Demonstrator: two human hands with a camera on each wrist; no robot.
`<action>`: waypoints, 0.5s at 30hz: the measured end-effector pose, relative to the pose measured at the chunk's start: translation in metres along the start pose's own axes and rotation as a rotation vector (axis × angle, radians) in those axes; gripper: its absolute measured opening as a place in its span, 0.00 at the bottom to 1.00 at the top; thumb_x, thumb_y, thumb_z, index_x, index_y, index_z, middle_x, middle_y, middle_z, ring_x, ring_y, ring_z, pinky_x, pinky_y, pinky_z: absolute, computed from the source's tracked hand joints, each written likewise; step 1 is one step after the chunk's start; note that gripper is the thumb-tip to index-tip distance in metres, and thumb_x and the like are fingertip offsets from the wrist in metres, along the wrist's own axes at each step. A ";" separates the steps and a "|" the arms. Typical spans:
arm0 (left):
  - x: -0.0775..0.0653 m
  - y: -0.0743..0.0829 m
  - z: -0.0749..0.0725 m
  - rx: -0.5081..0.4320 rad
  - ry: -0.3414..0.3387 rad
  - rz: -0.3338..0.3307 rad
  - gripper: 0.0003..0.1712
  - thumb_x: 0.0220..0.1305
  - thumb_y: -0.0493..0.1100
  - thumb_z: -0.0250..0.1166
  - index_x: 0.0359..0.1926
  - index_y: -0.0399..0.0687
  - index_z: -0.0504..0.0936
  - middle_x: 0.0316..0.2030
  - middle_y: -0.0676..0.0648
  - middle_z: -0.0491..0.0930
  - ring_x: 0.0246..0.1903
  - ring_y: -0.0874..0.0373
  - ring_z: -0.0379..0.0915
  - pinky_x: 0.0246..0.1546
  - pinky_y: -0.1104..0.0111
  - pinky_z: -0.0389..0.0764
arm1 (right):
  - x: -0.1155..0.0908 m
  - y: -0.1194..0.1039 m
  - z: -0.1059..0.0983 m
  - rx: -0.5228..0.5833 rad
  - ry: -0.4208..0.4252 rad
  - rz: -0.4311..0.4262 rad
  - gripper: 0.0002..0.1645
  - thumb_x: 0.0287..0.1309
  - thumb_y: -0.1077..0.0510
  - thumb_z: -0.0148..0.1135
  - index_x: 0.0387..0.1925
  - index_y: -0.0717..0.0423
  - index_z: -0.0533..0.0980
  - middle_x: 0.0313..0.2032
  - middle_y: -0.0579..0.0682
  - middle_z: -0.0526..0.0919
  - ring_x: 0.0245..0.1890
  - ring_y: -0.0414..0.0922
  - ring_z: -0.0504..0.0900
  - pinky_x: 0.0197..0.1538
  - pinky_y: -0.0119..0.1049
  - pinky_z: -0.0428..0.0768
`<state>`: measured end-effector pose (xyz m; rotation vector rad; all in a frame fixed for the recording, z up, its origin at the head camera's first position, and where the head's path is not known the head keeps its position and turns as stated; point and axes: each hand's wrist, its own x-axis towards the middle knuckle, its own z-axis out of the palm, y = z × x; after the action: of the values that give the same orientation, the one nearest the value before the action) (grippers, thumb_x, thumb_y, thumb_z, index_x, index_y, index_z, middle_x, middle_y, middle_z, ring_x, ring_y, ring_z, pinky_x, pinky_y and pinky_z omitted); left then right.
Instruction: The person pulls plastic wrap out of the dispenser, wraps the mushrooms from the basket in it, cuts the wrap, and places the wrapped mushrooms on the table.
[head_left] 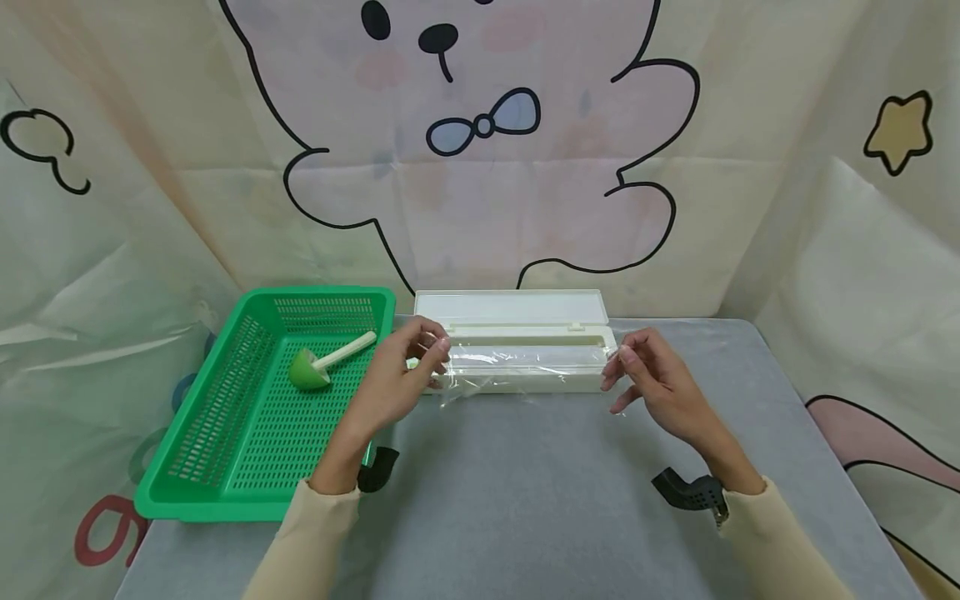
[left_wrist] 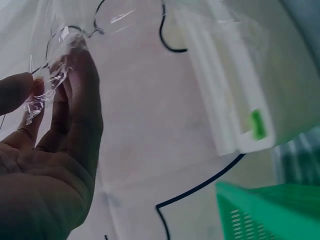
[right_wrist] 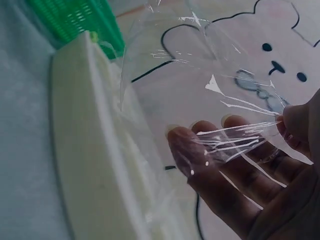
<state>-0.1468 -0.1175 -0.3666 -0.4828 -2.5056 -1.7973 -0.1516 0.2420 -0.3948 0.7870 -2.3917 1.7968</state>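
Observation:
A sheet of clear plastic wrap (head_left: 487,382) stretches between my two hands in front of an open white wrap dispenser box (head_left: 525,385). My left hand (head_left: 396,373) pinches one end of the film between thumb and fingers; in the left wrist view the wrap (left_wrist: 50,90) is bunched and creased there. At the other end my right hand (head_left: 663,390) pinches the film, and the right wrist view shows tight folds in the wrap (right_wrist: 235,142) running from the thumb across the fingers. The box's lid (head_left: 513,307) stands raised at the back.
To the left is a green slotted basket (head_left: 225,510), its right side close to my left forearm. Inside lies a green rounded head (head_left: 307,372) with a pale stick handle. Grey cloth (head_left: 525,500) covers the table. A printed curtain (head_left: 480,200) hangs behind.

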 end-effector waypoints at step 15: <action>-0.049 -0.053 0.047 0.164 -0.118 -0.092 0.06 0.76 0.40 0.59 0.42 0.43 0.79 0.34 0.47 0.80 0.37 0.53 0.77 0.35 0.64 0.79 | -0.060 0.060 0.027 -0.037 -0.071 0.126 0.05 0.76 0.68 0.48 0.43 0.65 0.72 0.35 0.58 0.82 0.34 0.53 0.84 0.39 0.40 0.86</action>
<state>-0.1067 -0.1005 -0.4407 -0.4863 -2.7689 -1.6169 -0.1174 0.2515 -0.4765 0.7230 -2.5661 1.7914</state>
